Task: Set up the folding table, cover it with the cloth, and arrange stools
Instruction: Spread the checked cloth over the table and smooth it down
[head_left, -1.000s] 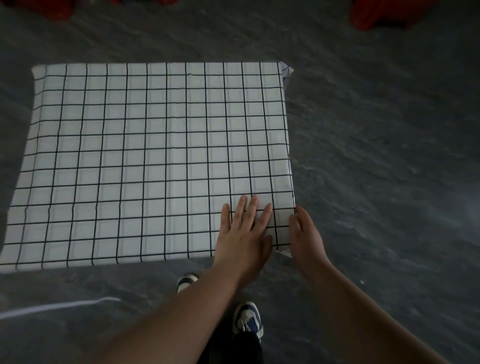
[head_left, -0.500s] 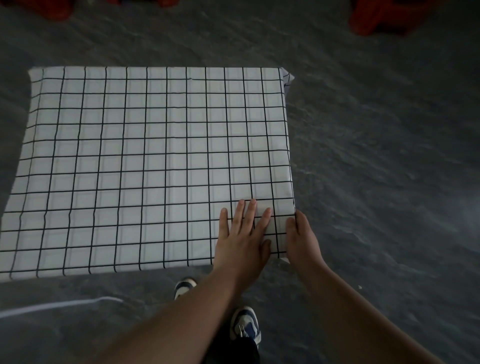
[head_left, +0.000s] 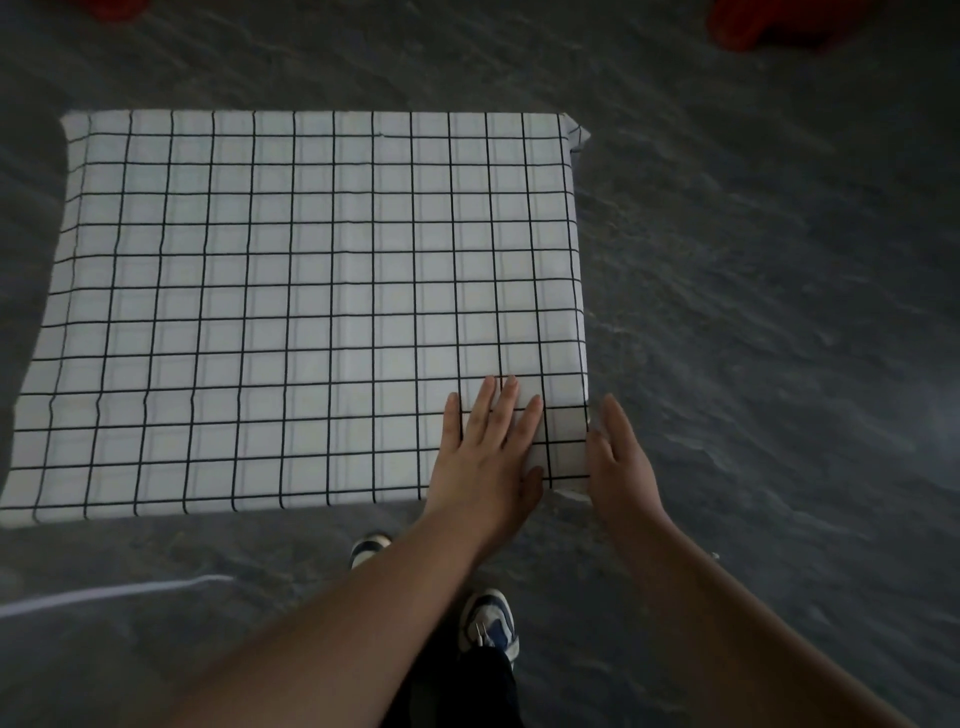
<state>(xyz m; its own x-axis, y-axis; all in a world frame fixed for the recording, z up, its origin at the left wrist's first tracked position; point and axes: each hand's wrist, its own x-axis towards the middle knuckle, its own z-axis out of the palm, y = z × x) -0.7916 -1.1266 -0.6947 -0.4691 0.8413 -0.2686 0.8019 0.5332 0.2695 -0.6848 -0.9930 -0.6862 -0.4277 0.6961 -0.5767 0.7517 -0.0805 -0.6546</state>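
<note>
Checked tablecloth (head_left: 311, 312) looks thin, soft, slippery; left hand (head_left: 488, 447) presses flat, right hand (head_left: 618, 462) open against its hanging edge; grip there.

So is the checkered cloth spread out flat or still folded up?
Spread out. The cloth lies flat across the whole table top, its grid lines straight, with the left hand pressing flat on its near right corner.

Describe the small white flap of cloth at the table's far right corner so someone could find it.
Start at the white cloth with a black grid covering the table. Follow its right edge away from the two hands to the far corner. There a small pointed flap of cloth sticks out sideways, unlike the other edges in view.
</note>
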